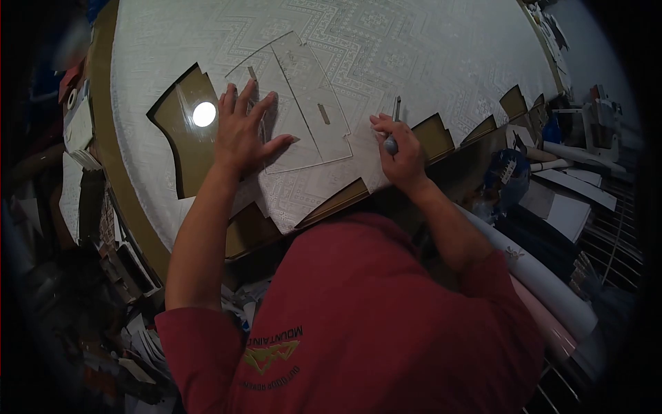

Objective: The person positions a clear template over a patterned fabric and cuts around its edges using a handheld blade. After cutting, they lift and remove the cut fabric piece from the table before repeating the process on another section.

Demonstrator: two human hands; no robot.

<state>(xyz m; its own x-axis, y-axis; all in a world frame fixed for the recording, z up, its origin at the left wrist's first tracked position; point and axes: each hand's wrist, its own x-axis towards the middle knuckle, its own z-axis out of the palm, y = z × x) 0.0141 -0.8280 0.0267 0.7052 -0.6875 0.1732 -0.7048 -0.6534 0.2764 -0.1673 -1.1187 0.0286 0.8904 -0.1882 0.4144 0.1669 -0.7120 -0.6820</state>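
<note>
Template (310,90) could be slipping if the flat-spread left hand (241,131) shifts; right hand (402,148) is grasping a tool (391,144).

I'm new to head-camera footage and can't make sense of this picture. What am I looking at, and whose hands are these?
No machine here: this is one person, seen by a camera worn on their own head, looking forward and down. That's why their red shirt fills the bottom. A pale patterned sheet lies on a brown table, which shows through cut-out gaps. On the sheet lies a thin panel. The left hand is spread over its left side. The right hand holds a slim tool.
</note>
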